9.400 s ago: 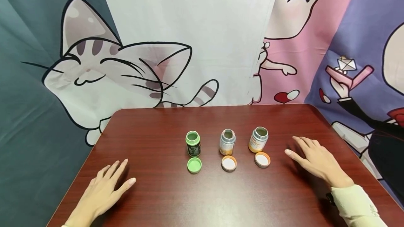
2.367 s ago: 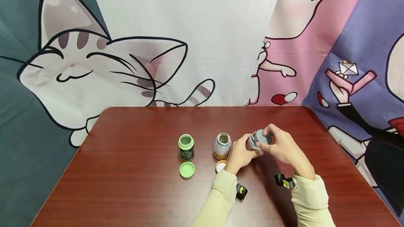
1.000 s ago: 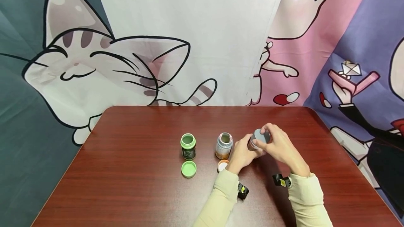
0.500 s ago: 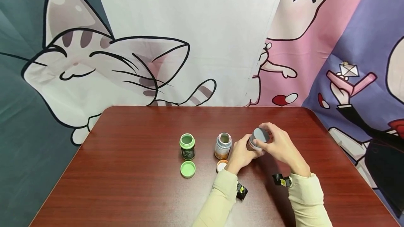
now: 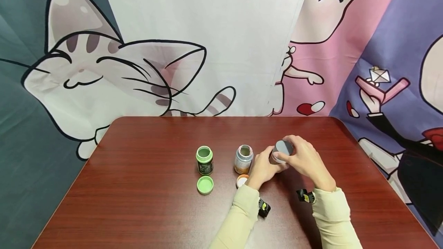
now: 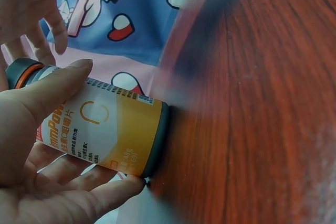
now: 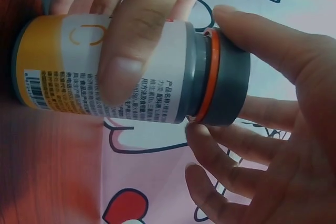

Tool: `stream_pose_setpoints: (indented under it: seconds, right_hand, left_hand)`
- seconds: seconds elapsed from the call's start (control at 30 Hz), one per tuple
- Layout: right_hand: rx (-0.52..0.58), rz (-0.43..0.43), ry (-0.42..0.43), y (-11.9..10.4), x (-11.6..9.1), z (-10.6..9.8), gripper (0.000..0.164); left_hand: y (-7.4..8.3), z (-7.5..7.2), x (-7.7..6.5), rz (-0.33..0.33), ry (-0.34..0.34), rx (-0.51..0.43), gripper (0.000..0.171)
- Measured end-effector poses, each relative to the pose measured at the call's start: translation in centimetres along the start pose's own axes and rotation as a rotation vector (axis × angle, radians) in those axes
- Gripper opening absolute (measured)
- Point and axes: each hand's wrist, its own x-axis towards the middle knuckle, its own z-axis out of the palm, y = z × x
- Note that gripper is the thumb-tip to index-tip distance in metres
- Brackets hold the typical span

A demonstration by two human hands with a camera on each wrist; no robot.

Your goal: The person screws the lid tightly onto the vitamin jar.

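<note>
My left hand [image 5: 264,170] grips the body of a vitamin supplement bottle [image 6: 105,119] with a white and yellow label, thumb on one side and fingers on the other. Its base meets the tabletop. On the bottle's neck sits a grey lid [image 7: 233,77] with an orange inner ring, and my right hand [image 5: 306,160] holds this lid by its edge between thumb and fingers. Left of my hands stands an uncapped grey bottle [image 5: 243,160]; its orange-rimmed lid [image 5: 242,181] lies in front, partly hidden by my left hand.
Farther left, an uncapped green and black bottle [image 5: 205,160] stands behind its upturned green lid [image 5: 205,185]. The reddish-brown table [image 5: 138,187] ends at a cartoon-printed cloth [image 5: 221,68] hanging behind it.
Both hands, resting apart at first, have come to the right-hand bottle. Its lid has gone from the table onto the neck; tilted over the mouth 2.4 s ago, it now sits flatter.
</note>
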Motion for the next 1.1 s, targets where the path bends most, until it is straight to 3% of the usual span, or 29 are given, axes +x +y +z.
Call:
stream_pose_setpoints:
  seconds: [0.17,0.3,0.63,0.9,1.1]
  right_hand:
    - [-0.028,0.032,-0.007,0.02,-0.05,0.27,0.060]
    - [0.021,-0.005,-0.038,0.23,0.02,0.34,0.066]
    - [0.076,-0.069,-0.081,0.39,-0.01,-0.13,0.053]
    - [0.084,-0.028,-0.110,0.47,-0.22,-0.28,0.057]
    - [0.046,-0.014,-0.062,0.29,-0.15,0.06,0.057]
  left_hand:
    - [-0.13,0.01,0.03,-0.004,0.007,-0.004,0.054]
    - [-0.29,0.04,0.05,0.002,0.010,-0.016,0.054]
    - [-0.35,0.26,0.02,-0.010,-0.010,0.009,0.058]
    - [-0.36,0.37,-0.02,-0.002,-0.010,-0.017,0.059]
    - [-0.27,0.25,-0.13,0.000,-0.005,-0.025,0.058]
